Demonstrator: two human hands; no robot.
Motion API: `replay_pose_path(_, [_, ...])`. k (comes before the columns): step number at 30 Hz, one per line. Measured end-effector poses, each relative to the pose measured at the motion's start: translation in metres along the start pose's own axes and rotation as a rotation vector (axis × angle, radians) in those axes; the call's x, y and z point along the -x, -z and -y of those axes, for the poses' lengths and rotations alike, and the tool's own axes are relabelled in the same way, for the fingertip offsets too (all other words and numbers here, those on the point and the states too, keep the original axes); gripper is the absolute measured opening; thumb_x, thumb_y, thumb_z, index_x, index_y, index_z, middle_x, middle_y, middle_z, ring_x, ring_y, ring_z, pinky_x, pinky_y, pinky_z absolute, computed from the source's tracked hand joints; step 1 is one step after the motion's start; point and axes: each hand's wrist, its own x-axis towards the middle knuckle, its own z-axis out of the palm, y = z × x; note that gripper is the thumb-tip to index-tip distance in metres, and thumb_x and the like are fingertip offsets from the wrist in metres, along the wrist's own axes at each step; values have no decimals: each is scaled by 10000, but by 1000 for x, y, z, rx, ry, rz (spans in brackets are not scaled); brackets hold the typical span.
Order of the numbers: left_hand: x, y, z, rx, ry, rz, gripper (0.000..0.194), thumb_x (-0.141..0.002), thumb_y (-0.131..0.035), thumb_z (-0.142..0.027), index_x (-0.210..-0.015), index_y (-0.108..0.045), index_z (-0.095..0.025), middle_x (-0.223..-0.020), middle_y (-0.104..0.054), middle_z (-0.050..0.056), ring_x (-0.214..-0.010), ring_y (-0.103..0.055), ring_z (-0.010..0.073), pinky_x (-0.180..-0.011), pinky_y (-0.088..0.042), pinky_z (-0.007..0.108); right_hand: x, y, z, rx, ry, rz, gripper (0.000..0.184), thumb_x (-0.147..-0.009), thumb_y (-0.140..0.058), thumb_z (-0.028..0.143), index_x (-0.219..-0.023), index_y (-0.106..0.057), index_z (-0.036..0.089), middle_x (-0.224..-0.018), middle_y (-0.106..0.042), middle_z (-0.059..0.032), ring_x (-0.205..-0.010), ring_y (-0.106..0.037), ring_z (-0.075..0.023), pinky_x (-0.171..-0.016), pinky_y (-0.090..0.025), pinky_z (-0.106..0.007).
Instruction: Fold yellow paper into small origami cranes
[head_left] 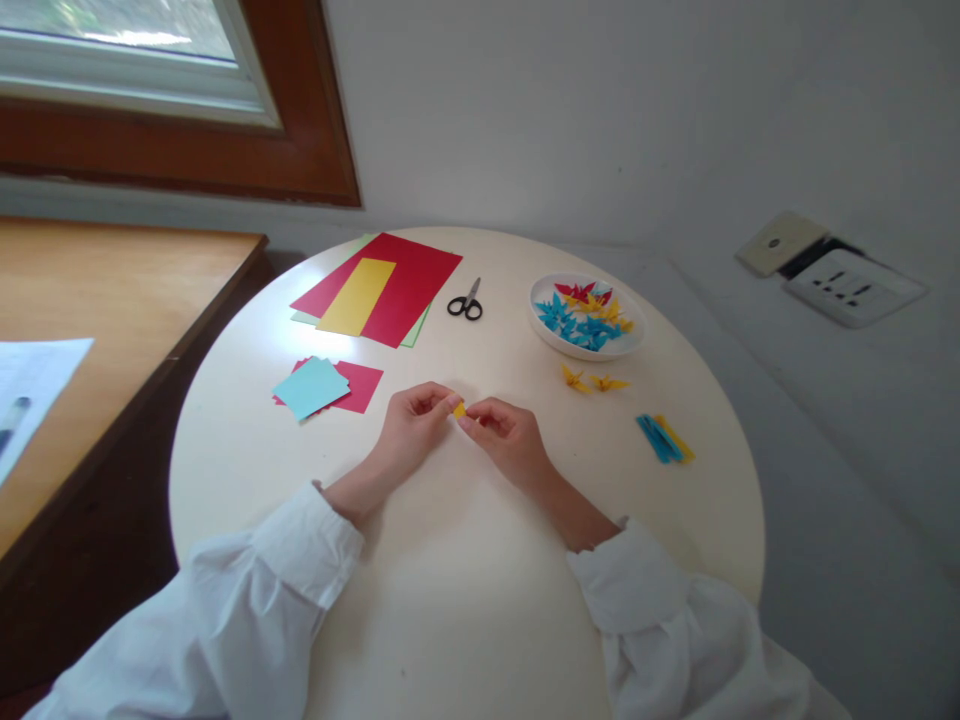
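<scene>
Between my two hands is a small folded piece of yellow paper (pixel 460 410), mostly covered by the fingertips. My left hand (pixel 417 420) pinches it from the left with thumb and fingers. From the right, my right hand (pixel 510 432) pinches its other side. Both hands are just above the middle of the round white table (pixel 465 620). To the right of them lie two yellow paper cranes (pixel 576 379). Behind these, a white dish (pixel 550 345) holds several blue, yellow and red paper cranes (pixel 600 330).
Black-handled scissors (pixel 466 306) lie beyond my hands. Red sheets (pixel 409 270) with a yellow strip (pixel 356 297) are at the back left. Light blue squares (pixel 311 388) rest over red paper nearer. Blue and yellow folded strips (pixel 660 438) lie right. A wooden desk (pixel 142 290) stands left.
</scene>
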Motion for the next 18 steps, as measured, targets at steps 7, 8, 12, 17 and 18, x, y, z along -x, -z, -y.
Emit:
replay_pose_path(7, [3,-3,-9,145,104,57,193,-677,-674,-329,-632,-629,-147,-600,-587,-5,-588,-515,116,-579,-394,243,1,-1,-7,-3,38,6,137,-734,-594,307,-673,-615,186,-660,-626,-6,-628,-544,-134,-595,-433,-258])
replay_pose_path(8, [3,-4,-11,189,127,67,179,-665,-682,-312,-618,-627,-147,-597,-588,-6,-592,-518,116,-583,-394,243,1,-1,-8,-3,44,12,137,-735,-592,306,-672,-612,187,-659,-624,-6,-628,-541,-134,-596,-433,-258])
replay_pose_path(12, [4,-5,-15,260,147,94,138,-655,-683,-270,-613,-636,-147,-613,-602,-1,-614,-524,113,-602,-394,239,1,1,-6,12,32,34,123,-720,-585,290,-661,-604,184,-635,-606,5,-606,-520,-125,-584,-420,-252])
replay_pose_path(17, [4,-5,-15,237,131,83,128,-651,-681,-259,-618,-640,-143,-618,-592,-2,-622,-523,117,-611,-391,246,1,1,0,38,18,66,135,-714,-594,306,-660,-606,183,-636,-603,13,-604,-515,-120,-585,-406,-248])
replay_pose_path(18, [4,-4,-15,234,128,88,129,-654,-679,-260,-617,-640,-144,-619,-591,-3,-624,-522,117,-613,-391,246,1,1,0,37,10,68,137,-714,-596,309,-665,-610,182,-642,-606,10,-608,-517,-121,-586,-405,-248])
